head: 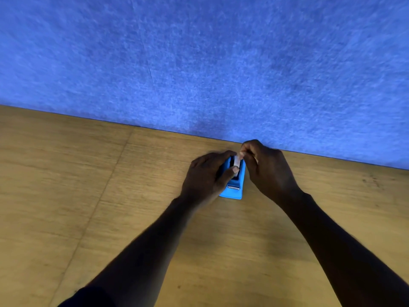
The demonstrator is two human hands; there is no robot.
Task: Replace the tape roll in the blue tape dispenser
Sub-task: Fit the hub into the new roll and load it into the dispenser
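Blue tape dispenser (234, 191) sits on the wooden counter (88, 196), near its far edge by the blue felt wall (199, 52). Long axis runs near-to-far; metal cutter end points toward the person. Left hand (208, 173) wraps the dispenser's left side, thumb across the top. Right hand (267, 169), fingers (243, 154) pressed together, pinches a pale strip of tape (237, 161) above the roll slot.
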